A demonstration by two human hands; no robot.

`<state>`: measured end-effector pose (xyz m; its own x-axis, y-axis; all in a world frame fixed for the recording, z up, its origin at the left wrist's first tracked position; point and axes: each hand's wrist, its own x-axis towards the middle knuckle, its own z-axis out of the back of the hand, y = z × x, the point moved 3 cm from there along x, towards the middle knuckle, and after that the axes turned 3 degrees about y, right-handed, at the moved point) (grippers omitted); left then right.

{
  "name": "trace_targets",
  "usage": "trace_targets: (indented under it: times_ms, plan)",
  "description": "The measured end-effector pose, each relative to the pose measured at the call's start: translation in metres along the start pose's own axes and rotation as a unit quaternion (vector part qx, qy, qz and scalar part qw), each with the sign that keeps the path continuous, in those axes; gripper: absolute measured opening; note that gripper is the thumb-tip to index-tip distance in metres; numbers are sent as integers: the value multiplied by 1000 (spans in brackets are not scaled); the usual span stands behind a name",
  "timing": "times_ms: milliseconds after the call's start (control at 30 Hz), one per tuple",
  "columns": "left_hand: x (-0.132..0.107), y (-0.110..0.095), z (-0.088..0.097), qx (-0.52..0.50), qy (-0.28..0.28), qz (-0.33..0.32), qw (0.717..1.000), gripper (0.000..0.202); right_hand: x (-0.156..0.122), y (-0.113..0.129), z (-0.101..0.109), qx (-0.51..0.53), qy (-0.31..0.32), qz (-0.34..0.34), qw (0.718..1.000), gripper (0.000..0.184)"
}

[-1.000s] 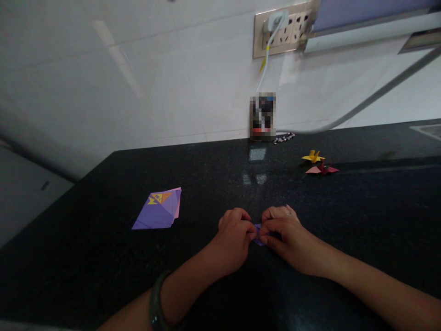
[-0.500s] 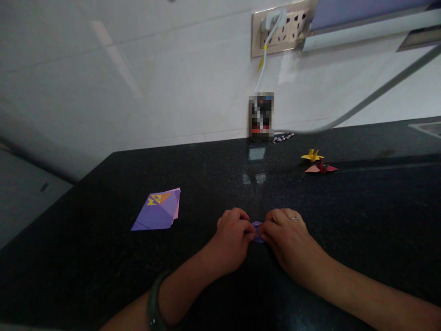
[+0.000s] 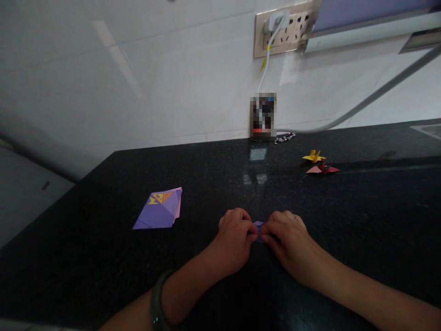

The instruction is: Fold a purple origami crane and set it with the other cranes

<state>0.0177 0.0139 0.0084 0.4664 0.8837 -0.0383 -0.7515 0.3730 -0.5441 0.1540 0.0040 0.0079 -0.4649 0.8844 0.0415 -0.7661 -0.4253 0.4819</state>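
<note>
Both my hands rest on a black stone counter (image 3: 103, 257) and pinch a small piece of folded purple paper (image 3: 259, 226) between them. My left hand (image 3: 234, 239) is curled, its thumb and fingertips closed on the paper's left side; a dark bangle sits on that wrist. My right hand (image 3: 287, 239), wearing a ring, is closed on the paper's right side. Most of the paper is hidden under my fingers.
A stack of purple and pink paper sheets (image 3: 159, 209) lies to the left. A yellow paper crane (image 3: 313, 156) and a red paper crane (image 3: 323, 169) stand at the back right. A blurred phone (image 3: 262, 116) leans against the tiled wall, cabled to a socket strip (image 3: 282, 28).
My right hand's fingers rolled down flatter over the paper, so less of it shows. My left hand has barely moved.
</note>
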Motion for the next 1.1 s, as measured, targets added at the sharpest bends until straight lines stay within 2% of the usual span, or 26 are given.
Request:
trace_targets:
  times_ms: [333,700,1100]
  plan:
    - [-1,-1,0,-3,5,5,1000,8,6,0,-2,-5,1,-15,1000,20]
    - [0,-4,-3,1,1,27,1000,12,5,-4,-2,11,-7,-22,1000,15]
    - [-2,-4,-4,19,-2,11,1000,18,6,-6,-2,17,6,-17,1000,18]
